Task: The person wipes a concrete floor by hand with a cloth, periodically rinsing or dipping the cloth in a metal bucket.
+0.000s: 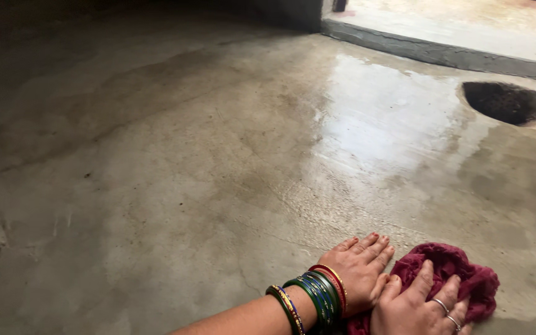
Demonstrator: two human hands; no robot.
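- Left hand [360, 273] flat on the concrete floor [175, 186], palm down, fingers together and stretched toward the far right; nothing held, only bare floor under it.
- Green, blue and red bangles [312, 296] stacked on the left wrist.
- Right hand [420, 304] spread over the maroon cloth [451, 279], fingers fanned and pressing down from above rather than closed round it; two rings on the fingers, wrist cut off by the near edge of the view.
- Cloth bunched into a crumpled wad at the near right of the scene, lying on the floor, mostly beyond and to the right of the right hand's fingertips.
- Long axis of the wad roughly near-left to far-right, bulk bulging toward the far right; no clear front or pointing end on such a lump.
- Right hand directly on the cloth, so the nearer of the two; left hand just beside it on the left, thumb side touching or nearly touching the right hand, cannot tell which.
- Wet sheen [379, 118] across the floor far of the hands, catching light from the far right.
- Dark round hollow [507, 102] in the floor at far right, well apart from the hands.
- Raised dark sill [442, 54] along the far edge, brighter ground beyond.
- Drier, duller concrete to the left.
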